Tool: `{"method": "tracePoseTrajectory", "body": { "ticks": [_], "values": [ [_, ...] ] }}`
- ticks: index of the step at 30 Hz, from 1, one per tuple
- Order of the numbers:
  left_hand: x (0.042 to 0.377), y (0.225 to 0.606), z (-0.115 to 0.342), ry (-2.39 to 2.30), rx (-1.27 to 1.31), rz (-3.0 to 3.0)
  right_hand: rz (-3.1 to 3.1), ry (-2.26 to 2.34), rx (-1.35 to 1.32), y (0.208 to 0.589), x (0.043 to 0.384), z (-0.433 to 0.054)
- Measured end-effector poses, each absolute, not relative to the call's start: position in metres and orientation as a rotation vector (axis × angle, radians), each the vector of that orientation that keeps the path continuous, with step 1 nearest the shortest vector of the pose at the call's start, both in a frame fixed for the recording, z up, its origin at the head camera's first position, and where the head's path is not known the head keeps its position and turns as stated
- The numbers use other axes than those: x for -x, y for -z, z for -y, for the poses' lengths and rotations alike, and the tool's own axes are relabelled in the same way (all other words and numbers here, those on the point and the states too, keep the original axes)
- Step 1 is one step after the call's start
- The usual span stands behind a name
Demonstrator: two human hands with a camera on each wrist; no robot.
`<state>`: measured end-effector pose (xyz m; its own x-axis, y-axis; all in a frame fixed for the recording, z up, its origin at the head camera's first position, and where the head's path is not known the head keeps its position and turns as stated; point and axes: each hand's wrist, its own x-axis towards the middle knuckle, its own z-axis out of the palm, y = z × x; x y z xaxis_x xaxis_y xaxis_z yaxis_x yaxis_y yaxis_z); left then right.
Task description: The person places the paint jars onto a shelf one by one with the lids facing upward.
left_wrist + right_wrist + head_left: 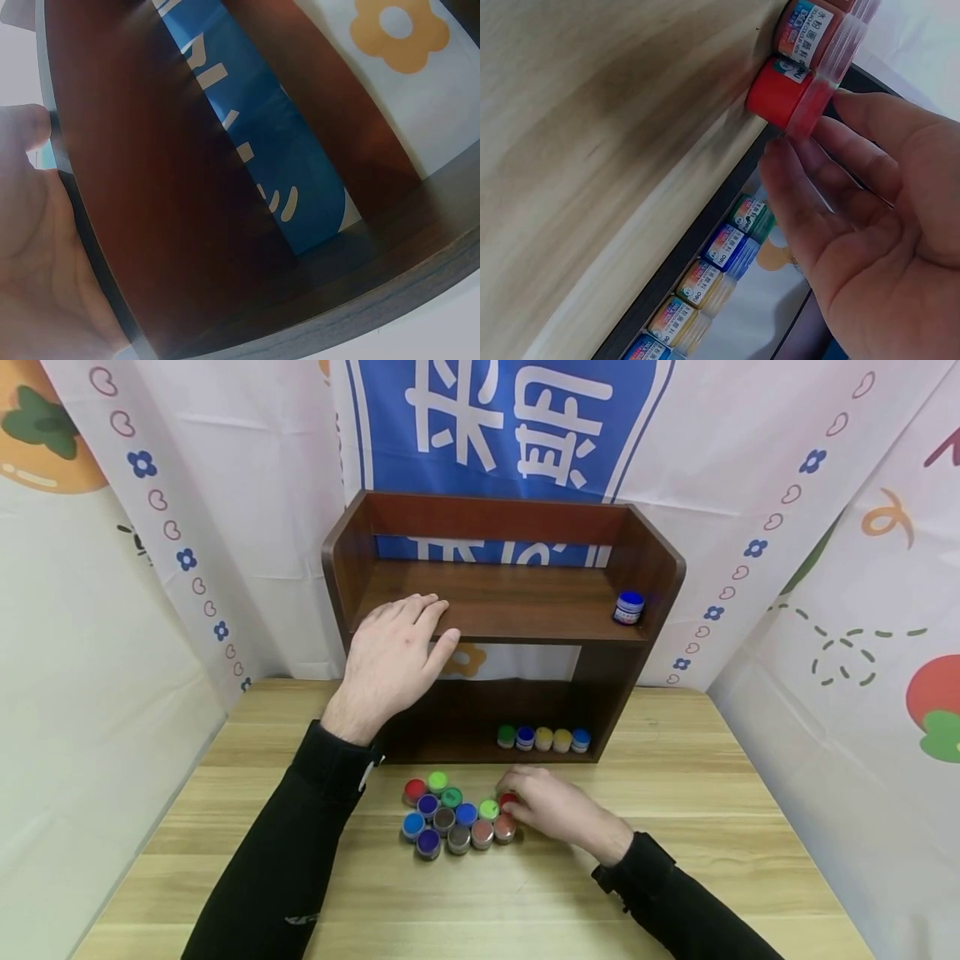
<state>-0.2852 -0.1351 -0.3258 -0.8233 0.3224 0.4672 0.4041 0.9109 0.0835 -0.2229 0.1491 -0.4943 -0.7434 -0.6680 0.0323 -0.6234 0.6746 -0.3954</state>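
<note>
- Over the shelf's (pixel 517 597) upper board: free way between the left hand (pixel 397 652) and the blue jar (pixel 628 608) at its right end.
- Shelf's lower bay (pixel 450 718): room left of the jar row (pixel 543 740) — probably to the left wall, though that hand hides it.
- Before the shelf: the jar cluster (pixel 467 814) and right hand (pixel 551 808), pinching a red jar (pixel 778 94), block the middle.
- Right of the shelf: table (pixel 682 735) free to cross.

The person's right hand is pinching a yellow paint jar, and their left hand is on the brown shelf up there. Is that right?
Not quite: the paint jar that the right hand is pinching is red, not yellow. The right wrist view shows its colour clearly. The left hand is indeed on the brown shelf.
</note>
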Motion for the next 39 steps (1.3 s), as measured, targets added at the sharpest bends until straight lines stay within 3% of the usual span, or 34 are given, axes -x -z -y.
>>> {"method": "tracePoseTrajectory", "body": {
  "ticks": [23, 39],
  "values": [
    [0.285, 0.326, 0.135, 0.242, 0.521, 2.653, -2.652, 0.57, 1.223, 0.491, 0.237, -0.165],
    [0.284, 0.324, 0.135, 0.24, 0.518, 2.642, -2.897, 0.549, 1.052, 0.493, 0.214, -0.15]
  ]
}}
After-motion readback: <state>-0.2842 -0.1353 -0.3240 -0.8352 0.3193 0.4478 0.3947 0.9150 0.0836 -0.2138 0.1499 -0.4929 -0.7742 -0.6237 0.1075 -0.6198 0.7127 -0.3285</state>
